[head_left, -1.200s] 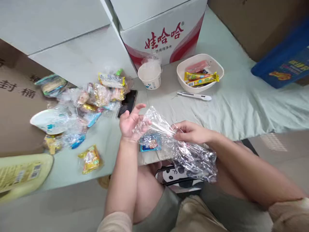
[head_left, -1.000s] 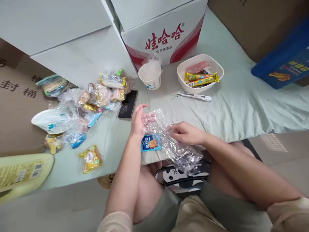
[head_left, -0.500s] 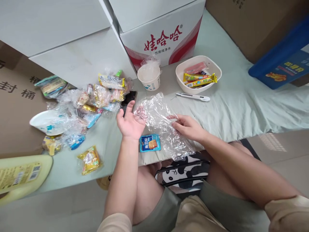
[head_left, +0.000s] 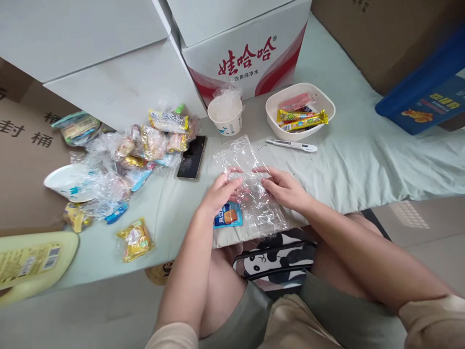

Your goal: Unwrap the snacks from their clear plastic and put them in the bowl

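Note:
A crinkled clear plastic bag (head_left: 261,208) stretches between my two hands, over the front part of the cloth-covered surface. My left hand (head_left: 219,193) grips the bag's left side, thumb on top and some fingers seen through the film. On the other side, my right hand (head_left: 285,188) is closed on the bag with thumb and fingers. A blue snack packet (head_left: 229,215) lies flat beneath my left hand, partly covered by it.
Wrapped snacks (head_left: 154,143) and a tipped paper cup (head_left: 65,183) lie left, near a dark phone (head_left: 192,157). Behind stand a cup stuffed with plastic (head_left: 229,128) and a white basin (head_left: 271,118) of packets. A utility knife (head_left: 292,145) lies before the basin.
My left hand has moved right and down from its raised, spread pose onto the bag, uncovering the phone and partly covering the blue packet. My right hand stays on the bag.

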{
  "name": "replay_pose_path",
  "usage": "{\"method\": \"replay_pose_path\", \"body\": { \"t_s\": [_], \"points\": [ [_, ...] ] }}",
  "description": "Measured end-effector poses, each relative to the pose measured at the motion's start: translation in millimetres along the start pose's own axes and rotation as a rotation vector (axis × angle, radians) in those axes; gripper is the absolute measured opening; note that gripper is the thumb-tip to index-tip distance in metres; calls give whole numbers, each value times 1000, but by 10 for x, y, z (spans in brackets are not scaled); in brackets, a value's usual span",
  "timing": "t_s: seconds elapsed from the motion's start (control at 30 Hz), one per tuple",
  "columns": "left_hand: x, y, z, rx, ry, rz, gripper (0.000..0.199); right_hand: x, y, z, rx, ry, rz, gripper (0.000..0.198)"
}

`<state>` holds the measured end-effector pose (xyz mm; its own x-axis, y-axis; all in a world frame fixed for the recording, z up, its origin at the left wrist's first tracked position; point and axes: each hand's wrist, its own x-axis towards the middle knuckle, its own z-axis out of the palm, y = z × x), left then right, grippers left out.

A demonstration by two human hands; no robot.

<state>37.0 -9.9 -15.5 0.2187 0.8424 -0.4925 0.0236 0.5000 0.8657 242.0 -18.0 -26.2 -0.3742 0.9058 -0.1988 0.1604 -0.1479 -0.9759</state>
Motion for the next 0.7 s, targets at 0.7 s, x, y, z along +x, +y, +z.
{"method": "replay_pose_path", "body": {
  "t_s": [0.7],
  "points": [
    [-1,46,-38,-234,207,276,19,-32,-50,-17,322,-81,62,35]
  ]
}}
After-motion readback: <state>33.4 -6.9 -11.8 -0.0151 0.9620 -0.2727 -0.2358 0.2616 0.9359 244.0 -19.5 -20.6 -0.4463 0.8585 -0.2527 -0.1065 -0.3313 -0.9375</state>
